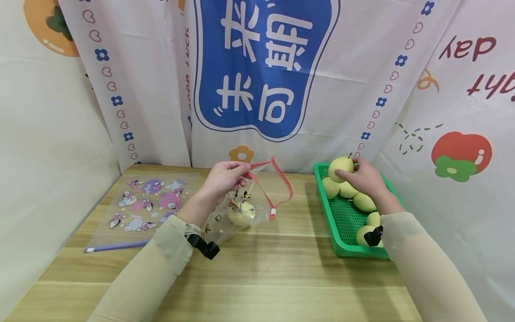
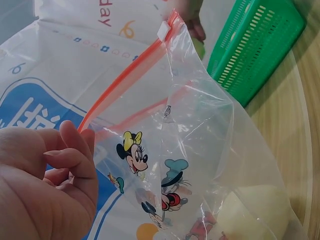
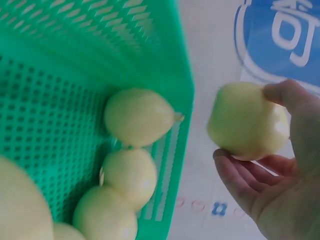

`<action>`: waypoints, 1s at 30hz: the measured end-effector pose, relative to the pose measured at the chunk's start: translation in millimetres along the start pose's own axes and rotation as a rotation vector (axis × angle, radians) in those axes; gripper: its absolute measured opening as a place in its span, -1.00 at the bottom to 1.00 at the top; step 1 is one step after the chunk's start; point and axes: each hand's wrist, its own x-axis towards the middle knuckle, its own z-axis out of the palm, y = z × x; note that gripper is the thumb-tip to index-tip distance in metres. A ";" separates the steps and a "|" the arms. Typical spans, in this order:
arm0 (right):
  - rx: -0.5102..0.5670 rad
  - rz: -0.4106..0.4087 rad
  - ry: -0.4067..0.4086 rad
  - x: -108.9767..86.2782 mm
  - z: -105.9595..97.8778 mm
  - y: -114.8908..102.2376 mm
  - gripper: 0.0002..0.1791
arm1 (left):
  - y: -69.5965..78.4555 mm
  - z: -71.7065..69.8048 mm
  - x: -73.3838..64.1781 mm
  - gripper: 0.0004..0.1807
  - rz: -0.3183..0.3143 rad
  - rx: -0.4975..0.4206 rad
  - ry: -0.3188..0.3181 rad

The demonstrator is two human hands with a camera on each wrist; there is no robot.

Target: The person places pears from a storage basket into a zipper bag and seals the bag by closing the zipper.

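Observation:
My left hand (image 1: 226, 180) pinches the red zip edge of a clear bag printed with cartoon mice (image 2: 200, 150), whose mouth gapes toward the right. Inside that bag a pale yellow pear (image 1: 242, 213) lies low, near the table. With its thumb and fingers my right hand (image 1: 367, 179) grips another pear (image 1: 341, 168), raised over the far end of a green basket (image 1: 339, 249). In the right wrist view this held pear (image 3: 248, 121) is beside the basket's rim, and several more pears (image 3: 141, 117) rest in the basket.
A second clear bag (image 1: 141, 205) with a purple zip lies flat on the wooden table (image 1: 273, 277) at the left. Printed cloth (image 1: 157, 89) hangs behind the table and along both sides. Black cameras are strapped to both wrists.

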 end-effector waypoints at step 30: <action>0.057 -0.407 -0.155 -28.5 68.8 -150.6 -0.20 | 2.0 0.5 2.1 -0.59 0.017 0.012 0.009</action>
